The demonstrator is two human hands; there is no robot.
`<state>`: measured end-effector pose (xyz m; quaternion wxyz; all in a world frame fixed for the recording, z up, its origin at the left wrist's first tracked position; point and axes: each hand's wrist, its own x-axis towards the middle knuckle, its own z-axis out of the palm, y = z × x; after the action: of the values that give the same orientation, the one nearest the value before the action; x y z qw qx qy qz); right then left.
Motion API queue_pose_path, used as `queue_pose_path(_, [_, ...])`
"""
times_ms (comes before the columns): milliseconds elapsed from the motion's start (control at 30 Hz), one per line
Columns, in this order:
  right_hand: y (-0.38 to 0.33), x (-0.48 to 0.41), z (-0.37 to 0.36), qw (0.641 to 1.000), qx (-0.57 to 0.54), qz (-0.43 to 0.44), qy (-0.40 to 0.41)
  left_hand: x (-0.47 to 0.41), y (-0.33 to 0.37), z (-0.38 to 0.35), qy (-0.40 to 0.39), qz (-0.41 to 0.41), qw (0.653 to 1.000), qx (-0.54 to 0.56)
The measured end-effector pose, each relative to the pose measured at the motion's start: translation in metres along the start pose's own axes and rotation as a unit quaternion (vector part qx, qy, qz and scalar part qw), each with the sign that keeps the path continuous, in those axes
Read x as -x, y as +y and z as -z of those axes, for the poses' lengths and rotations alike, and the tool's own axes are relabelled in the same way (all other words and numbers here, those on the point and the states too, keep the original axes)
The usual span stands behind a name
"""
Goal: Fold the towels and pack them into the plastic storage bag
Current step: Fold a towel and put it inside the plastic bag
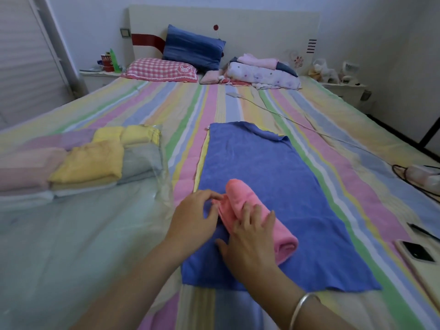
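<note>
A pink towel (273, 225), rolled into a thick tube, lies on a blue towel (266, 167) spread flat on the striped bed. My right hand (250, 239) rests on the near side of the roll, fingers spread over it. My left hand (192, 217) pinches the roll's left end with its fingertips. To the left lies a clear plastic storage bag (71, 234) with several folded towels (88, 160) in yellow, grey, pink and purple stacked inside its far end.
A phone (419, 252) and a pen lie near the bed's right edge. A black cable and a white device (426, 177) sit further right. A thin white cord crosses the bed from a small charger. Pillows and folded bedding (262, 72) line the headboard.
</note>
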<state>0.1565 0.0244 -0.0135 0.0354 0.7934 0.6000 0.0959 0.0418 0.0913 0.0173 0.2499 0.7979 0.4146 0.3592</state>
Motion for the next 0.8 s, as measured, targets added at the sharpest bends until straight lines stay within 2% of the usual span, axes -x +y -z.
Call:
queue_pose_path(167, [0.002, 0.004, -0.027, 0.995, -0.022, -0.071, 0.064, 0.054, -0.023, 0.039, 0.036, -0.029, 0.999, -0.016])
queue_pose_path(333, [0.003, 0.011, -0.035, 0.991, -0.048, -0.118, 0.050, 0.088, -0.043, 0.061, 0.073, 0.005, 0.997, -0.023])
queue_pose_path(500, [0.004, 0.000, -0.032, 0.984, -0.043, -0.162, 0.062, 0.129, -0.054, 0.088, 0.025, -0.037, 0.998, -0.049])
queue_pose_path(667, [0.012, 0.002, -0.024, 0.989, -0.052, -0.112, 0.081, 0.167, -0.086, 0.135, -0.042, -0.055, 0.988, -0.139])
queue_pose_path(800, [0.000, 0.014, 0.012, 0.975, -0.137, -0.095, 0.144, 0.190, -0.110, 0.162, -0.095, -0.060, 0.966, -0.233])
